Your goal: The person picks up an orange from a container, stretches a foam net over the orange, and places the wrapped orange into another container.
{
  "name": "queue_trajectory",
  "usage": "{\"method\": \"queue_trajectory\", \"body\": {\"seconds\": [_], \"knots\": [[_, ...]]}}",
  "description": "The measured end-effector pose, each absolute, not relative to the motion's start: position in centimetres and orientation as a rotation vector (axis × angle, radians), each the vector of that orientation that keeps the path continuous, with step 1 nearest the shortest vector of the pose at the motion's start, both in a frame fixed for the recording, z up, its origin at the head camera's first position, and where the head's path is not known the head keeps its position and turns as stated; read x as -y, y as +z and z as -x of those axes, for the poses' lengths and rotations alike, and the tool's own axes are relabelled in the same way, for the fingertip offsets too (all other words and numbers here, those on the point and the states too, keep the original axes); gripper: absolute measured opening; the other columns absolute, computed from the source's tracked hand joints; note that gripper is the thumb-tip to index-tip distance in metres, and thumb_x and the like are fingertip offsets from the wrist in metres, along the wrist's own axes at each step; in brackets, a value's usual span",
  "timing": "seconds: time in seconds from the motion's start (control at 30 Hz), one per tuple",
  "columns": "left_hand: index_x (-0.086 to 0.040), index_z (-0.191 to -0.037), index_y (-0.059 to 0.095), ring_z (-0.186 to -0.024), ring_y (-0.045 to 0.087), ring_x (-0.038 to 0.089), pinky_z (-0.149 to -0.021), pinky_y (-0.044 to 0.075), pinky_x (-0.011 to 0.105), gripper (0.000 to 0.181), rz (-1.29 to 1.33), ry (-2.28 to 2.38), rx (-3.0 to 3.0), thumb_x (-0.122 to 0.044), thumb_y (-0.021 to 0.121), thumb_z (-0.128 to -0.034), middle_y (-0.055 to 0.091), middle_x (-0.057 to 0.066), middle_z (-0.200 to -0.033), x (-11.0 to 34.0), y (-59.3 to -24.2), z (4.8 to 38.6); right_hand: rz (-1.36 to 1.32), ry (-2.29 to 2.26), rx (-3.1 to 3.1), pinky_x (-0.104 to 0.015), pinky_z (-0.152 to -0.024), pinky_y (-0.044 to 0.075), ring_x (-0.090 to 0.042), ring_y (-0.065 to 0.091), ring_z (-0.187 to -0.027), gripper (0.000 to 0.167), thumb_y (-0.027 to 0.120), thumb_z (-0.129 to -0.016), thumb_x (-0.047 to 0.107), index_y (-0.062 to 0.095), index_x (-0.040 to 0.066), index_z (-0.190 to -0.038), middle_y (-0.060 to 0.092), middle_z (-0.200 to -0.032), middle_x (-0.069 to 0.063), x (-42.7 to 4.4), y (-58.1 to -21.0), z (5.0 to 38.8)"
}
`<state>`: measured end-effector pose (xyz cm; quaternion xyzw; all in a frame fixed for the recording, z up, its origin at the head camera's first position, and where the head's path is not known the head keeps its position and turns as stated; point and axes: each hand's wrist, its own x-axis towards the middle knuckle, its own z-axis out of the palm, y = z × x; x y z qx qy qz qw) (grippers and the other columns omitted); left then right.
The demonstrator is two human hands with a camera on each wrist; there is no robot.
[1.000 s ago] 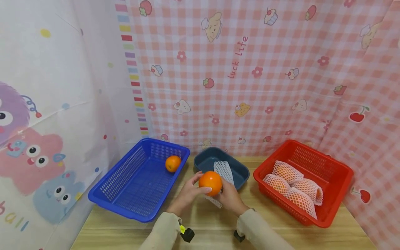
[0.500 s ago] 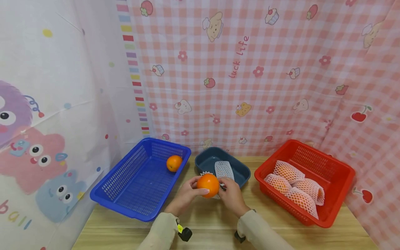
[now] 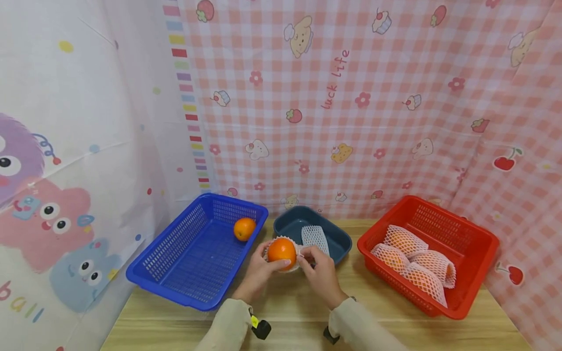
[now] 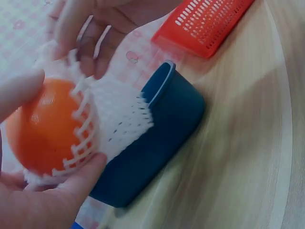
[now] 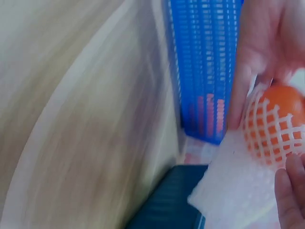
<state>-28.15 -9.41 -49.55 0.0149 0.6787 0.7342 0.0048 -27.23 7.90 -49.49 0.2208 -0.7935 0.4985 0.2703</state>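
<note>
An orange [image 3: 282, 251] sits partly inside a white foam net sleeve [image 5: 233, 171], its bare side facing up toward the head camera. My left hand [image 3: 256, 274] holds the fruit and the net from the left, thumb across the front of the orange. On the other side, my right hand [image 3: 322, 275] pinches the sleeve's edge between thumb and fingers. In the left wrist view the net strands [image 4: 83, 126] cover one side of the orange. Just behind the hands is a dark teal tray [image 3: 340, 239] with another flat foam net [image 3: 314, 236] in it.
To the left stands a blue basket [image 3: 189, 258] with one bare orange [image 3: 244, 229] at its right wall. A red basket [image 3: 471, 273] on the right holds several net-wrapped oranges [image 3: 423, 280]. Checked cloth [image 3: 281, 122] hangs behind the wooden table [image 3: 290, 321].
The orange has shifted slightly left, and the net has come up around its sides. My right hand has moved from beside the orange to the net's edge.
</note>
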Motion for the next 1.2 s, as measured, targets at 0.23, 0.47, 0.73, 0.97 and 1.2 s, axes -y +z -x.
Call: {"method": "queue_trajectory", "body": {"seconds": [0.23, 0.47, 0.73, 0.97, 1.2], "knots": [[-0.005, -0.138, 0.024, -0.108, 0.055, 0.031, -0.085, 0.053, 0.037, 0.08, -0.081, 2.415, -1.962, -0.004, 0.077, -0.0794, 0.037, 0.025, -0.138, 9.2, -49.5, 28.0, -0.7, 1.386, 2.131, -0.029, -0.073, 0.055, -0.012, 0.062, -0.078, 0.015, 0.072, -0.085, -0.001, 0.063, 0.008, -0.093, 0.064, -0.089, 0.002, -7.2, -49.1, 26.5], [-0.001, -0.146, 0.025, -0.102, 0.061, 0.022, -0.084, 0.054, 0.035, 0.064, -0.24, 2.493, -1.678, -0.005, 0.059, -0.092, 0.036, 0.024, -0.144, 10.1, -49.3, 28.1, -0.569, 1.564, 2.193, -0.035, -0.075, 0.054, -0.022, 0.061, -0.076, 0.028, 0.066, -0.088, -0.004, 0.054, -0.006, -0.113, 0.065, -0.085, -0.011, -7.7, -47.8, 25.9], [0.0, -0.146, 0.036, -0.108, 0.059, 0.024, -0.09, 0.05, 0.03, 0.068, -0.288, 2.411, -1.873, -0.003, 0.069, -0.0858, 0.052, 0.024, -0.134, 10.0, -50.2, 28.2, -0.448, 1.63, 2.288, -0.026, -0.061, 0.049, -0.016, 0.057, -0.061, 0.031, 0.061, -0.097, 0.018, 0.059, 0.009, -0.126, 0.06, -0.067, 0.005, -8.3, -49.0, 27.2], [0.0, -0.144, 0.037, -0.105, 0.058, 0.025, -0.081, 0.055, 0.035, 0.07, -0.201, 2.47, -1.748, 0.001, 0.072, -0.0827, 0.042, 0.021, -0.14, 9.4, -50.6, 27.9, -0.373, 1.324, 2.221, -0.026, -0.065, 0.052, -0.013, 0.056, -0.073, 0.006, 0.07, -0.09, 0.011, 0.073, 0.007, -0.094, 0.063, -0.082, 0.003, -8.6, -49.2, 27.7], [-0.007, -0.147, 0.029, -0.1, 0.063, 0.028, -0.08, 0.055, 0.038, 0.077, -0.162, 2.539, -1.703, 0.002, 0.071, -0.0829, 0.045, 0.026, -0.134, 9.0, -50.5, 28.1, -0.501, 1.228, 2.119, -0.031, -0.065, 0.054, -0.01, 0.056, -0.077, 0.005, 0.072, -0.087, 0.008, 0.07, 0.009, -0.092, 0.062, -0.09, 0.002, -8.4, -49.7, 27.5]]}}
